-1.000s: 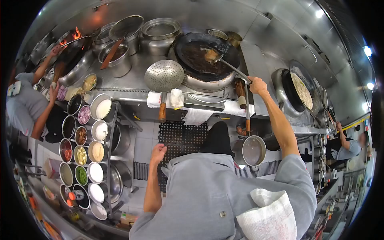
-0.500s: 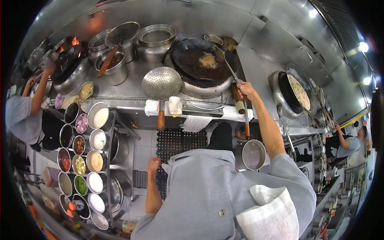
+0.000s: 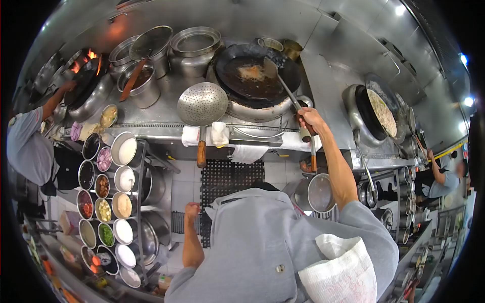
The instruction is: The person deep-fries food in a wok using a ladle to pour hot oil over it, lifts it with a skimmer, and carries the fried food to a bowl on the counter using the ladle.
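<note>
My right hand [image 3: 311, 121] is closed around the long handle of a wok spatula [image 3: 271, 68]; the handle's wooden end points back below my wrist. The spatula's metal head rests inside a large black wok [image 3: 237, 91], just right of a pale golden piece of food [image 3: 252, 72] that sits in dark liquid, probably oil. My left hand [image 3: 192, 210] hangs low at my side, curled into a fist, with nothing seen in it. A perforated skimmer [image 3: 202, 105] with a wooden handle lies on the counter's front edge left of the wok.
Steel pots [image 3: 194, 48] stand left of the wok. A rack of ingredient bowls [image 3: 122, 204] is at my left. White cloths [image 3: 248, 152] lie along the counter edge. Another wok with pale food [image 3: 381, 113] sits right. Co-workers stand at far left [image 3: 30, 141] and far right [image 3: 444, 177].
The spatula head has shifted slightly left in the wok, and the food has moved left too. My left hand stays low in a fist. The left co-worker's arm has moved toward the flaming wok.
</note>
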The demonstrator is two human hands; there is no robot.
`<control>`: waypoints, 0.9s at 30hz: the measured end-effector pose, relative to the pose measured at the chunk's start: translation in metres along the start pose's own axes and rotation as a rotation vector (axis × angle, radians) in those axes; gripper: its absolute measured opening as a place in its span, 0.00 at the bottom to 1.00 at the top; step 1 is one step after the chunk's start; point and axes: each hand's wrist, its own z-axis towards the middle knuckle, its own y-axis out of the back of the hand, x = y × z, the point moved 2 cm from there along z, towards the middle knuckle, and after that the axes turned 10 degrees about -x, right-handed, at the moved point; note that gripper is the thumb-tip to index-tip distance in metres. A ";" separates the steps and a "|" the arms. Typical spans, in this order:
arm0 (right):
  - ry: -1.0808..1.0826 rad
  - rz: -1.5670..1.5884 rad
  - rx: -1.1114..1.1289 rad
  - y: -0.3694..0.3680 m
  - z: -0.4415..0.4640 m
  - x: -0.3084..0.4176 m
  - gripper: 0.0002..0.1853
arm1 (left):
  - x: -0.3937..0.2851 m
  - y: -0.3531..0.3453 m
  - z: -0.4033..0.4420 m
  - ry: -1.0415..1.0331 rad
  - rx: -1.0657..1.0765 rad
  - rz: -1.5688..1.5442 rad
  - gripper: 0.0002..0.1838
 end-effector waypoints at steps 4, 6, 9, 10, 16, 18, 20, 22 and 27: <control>0.091 -0.124 -0.121 0.004 -0.006 -0.003 0.05 | 0.012 -0.002 -0.002 0.050 0.010 0.005 0.10; 0.120 -0.189 -0.147 0.003 -0.004 -0.010 0.06 | 0.017 -0.003 -0.005 0.046 0.021 -0.010 0.11; 0.059 -0.076 -0.160 -0.014 0.004 -0.015 0.06 | 0.014 -0.002 -0.008 0.055 0.006 0.012 0.11; -0.061 0.169 -0.087 -0.020 0.007 -0.016 0.06 | 0.015 -0.002 -0.008 0.024 0.009 0.009 0.11; -0.326 0.914 0.221 -0.038 -0.004 -0.003 0.09 | 0.024 0.001 -0.008 0.034 -0.038 -0.013 0.10; -0.320 0.890 0.230 -0.038 -0.006 0.004 0.09 | 0.028 0.002 -0.012 0.036 -0.037 -0.001 0.11; -0.307 0.847 0.250 -0.038 -0.002 0.010 0.09 | 0.027 0.003 -0.018 0.020 -0.055 0.038 0.12; -0.283 0.779 0.245 -0.038 0.001 0.019 0.09 | 0.032 0.004 -0.018 0.007 -0.017 0.022 0.12; -0.079 0.337 0.072 -0.030 0.000 0.037 0.06 | 0.035 0.003 -0.020 0.072 -0.013 0.033 0.13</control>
